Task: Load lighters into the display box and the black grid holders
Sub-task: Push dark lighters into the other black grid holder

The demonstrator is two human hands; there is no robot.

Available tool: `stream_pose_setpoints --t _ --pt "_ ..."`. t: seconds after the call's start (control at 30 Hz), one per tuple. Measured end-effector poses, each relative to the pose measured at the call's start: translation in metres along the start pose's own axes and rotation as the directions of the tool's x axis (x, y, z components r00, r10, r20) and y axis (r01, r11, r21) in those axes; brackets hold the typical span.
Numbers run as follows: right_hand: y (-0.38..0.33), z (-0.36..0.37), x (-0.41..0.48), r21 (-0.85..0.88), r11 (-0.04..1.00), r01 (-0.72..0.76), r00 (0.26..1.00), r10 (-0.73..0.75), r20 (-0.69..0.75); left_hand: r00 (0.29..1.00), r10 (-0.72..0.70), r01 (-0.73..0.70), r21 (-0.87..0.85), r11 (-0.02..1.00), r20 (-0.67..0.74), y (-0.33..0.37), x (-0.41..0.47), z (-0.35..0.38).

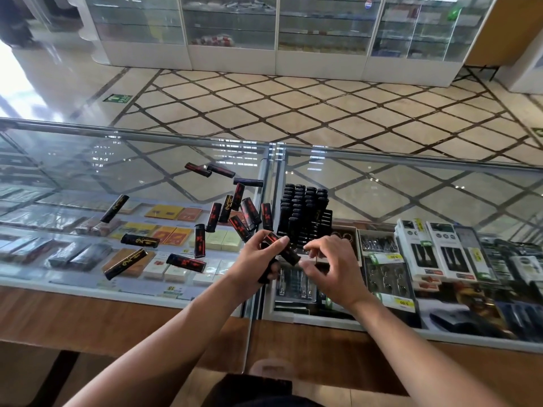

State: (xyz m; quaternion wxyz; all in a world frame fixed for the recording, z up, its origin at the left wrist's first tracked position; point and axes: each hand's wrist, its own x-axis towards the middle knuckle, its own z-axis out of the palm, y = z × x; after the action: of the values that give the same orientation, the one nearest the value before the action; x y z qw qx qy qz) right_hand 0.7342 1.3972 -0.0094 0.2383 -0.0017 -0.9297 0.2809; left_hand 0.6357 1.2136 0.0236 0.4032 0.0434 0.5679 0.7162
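My left grip (258, 257) holds a lighter (291, 255) at 6 o'clock of the black grid holder (305, 212). My right grip (332, 259) curls at its end; whether pinching, I cannot tell. Loose lighters (188, 262) lie at 9 o'clock.

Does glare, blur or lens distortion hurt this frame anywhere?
Head view: daylight blows out the tiled floor at top left; the clear glass countertop carries ceiling-light reflections; wide-angle bows its far metal edge; the left hand and right hand look soft; the loose black lighters with red and gold markings are readable.
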Motion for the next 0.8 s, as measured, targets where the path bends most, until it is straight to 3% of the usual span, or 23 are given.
stream_pose_setpoints --t 0.07,0.17,0.53,0.8 --pt "0.003 0.004 -0.002 -0.076 0.995 0.068 0.996 -0.063 0.066 1.0 0.018 -0.018 0.018 1.0 -0.02 -0.001 0.0 0.002" --pt "0.007 0.007 -0.001 -0.13 0.986 0.105 0.994 -0.1 0.044 0.998 0.043 -0.039 0.077 0.996 -0.05 -0.003 0.0 0.005" --pt "0.006 0.003 0.004 0.118 0.973 -0.196 0.976 0.205 -0.067 0.995 0.044 -0.068 0.272 0.96 0.094 -0.004 -0.008 0.002" --pt "0.007 0.001 0.006 0.122 0.984 -0.132 0.985 0.143 -0.092 0.995 0.038 -0.068 0.352 0.933 0.091 -0.001 -0.01 0.004"
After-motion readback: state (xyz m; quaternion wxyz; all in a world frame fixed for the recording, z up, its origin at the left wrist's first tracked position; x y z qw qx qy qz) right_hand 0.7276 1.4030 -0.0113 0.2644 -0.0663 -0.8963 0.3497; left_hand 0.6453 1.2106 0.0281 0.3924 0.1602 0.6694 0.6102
